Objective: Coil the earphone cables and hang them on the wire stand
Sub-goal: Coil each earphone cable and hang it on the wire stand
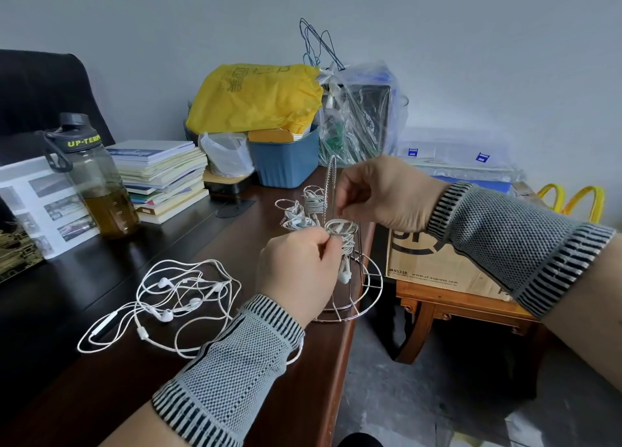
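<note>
Both hands' fingers pinch a coiled earphone (345,241) on the wire stand (350,298) overhanging the desk edge (340,372).

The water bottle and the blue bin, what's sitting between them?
In the head view, a stack of books and a small clear plastic bag lie between the water bottle and the blue bin.

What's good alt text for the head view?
Both hands, left and right, fit a coiled white earphone bundle onto a chrome wire stand on a dark wooden desk. More loose white earphones lie tangled to the left.
</note>
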{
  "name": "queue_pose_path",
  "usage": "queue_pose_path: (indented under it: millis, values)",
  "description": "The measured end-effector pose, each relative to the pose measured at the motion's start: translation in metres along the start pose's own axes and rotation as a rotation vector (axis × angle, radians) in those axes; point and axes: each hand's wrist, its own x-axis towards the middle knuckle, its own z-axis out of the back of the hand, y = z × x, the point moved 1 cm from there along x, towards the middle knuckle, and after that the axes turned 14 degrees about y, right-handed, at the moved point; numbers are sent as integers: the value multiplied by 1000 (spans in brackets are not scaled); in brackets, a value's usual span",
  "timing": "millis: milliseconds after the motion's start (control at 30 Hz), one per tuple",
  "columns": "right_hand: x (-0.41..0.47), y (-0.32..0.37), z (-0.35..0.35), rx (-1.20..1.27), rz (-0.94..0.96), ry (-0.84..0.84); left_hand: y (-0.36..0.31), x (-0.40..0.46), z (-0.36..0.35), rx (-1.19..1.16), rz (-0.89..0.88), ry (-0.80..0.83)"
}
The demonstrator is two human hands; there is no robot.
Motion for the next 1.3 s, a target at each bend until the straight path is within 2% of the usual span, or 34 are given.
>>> queue_pose_path:
  millis: [100, 233, 400, 500, 733, 867, 1000, 1167, 1300]
  values:
    - [-5, -3, -4, 58, 14, -93, -1, -1, 0, -25, -18, 18]
    - [-18, -6, -12, -31, 58, -242, -1, -4, 0, -38, -40, 28]
    - [-33, -7, -31, -207, 119, -189, 2, -5, -1, 25, -43, -25]
    - [-29, -11, -37, -330, 143, -242, 7, -5, -4, -23, -67, -10]
    - [-27, -16, -47, -445, 151, -312, 16, -5, -3, -228, -180, 68]
    - [-25, -20, -50, -431, 128, -300, 19, -5, 1, -309, -129, 99]
    - [-32, -22, -53, -286, 81, -333, 23, -5, 6, -366, -47, 96]
    - [-38, -28, -59, 197, -107, -457, 20, -5, 9, -383, -51, 64]
    - [-32, -28, -72, 521, -224, -491, 19, -3, 14, -511, 40, 64]
